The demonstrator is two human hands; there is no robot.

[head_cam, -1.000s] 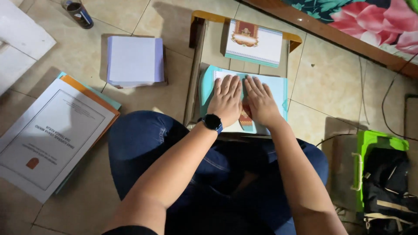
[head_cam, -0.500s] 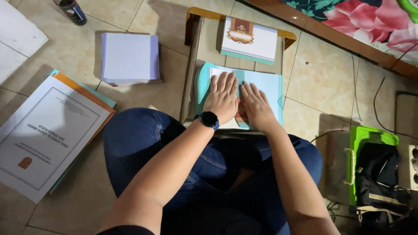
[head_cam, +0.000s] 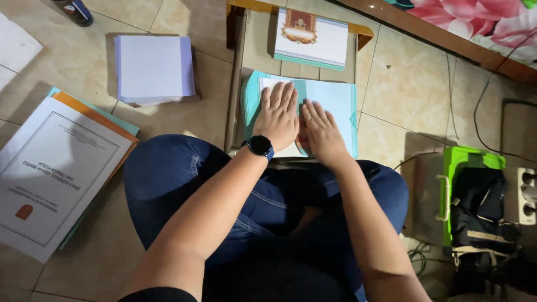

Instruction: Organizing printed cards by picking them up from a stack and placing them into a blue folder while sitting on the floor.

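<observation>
Denim-clad knees frame both hands, which stay flat on the teal booklet (head_cam: 330, 103) lying on the low table (head_cam: 235, 84). Left hand (head_cam: 278, 116) and right hand (head_cam: 320, 136): fingers straight, close together, pressing, barely shifted. Beyond, a decorated certificate (head_cam: 312, 38).

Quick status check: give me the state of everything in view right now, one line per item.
left hand: flat, palm down on the teal booklet.
right hand: flat, palm down beside it, on the same booklet.
teal booklet: closed, lying flat on the low wooden table.
ornate card: lying face up at the table's far end.
white paper stack: squared, on the floor.
printed cover sheets: piled, fanned slightly.
power strip: on the floor, sockets empty as far as visible.
</observation>
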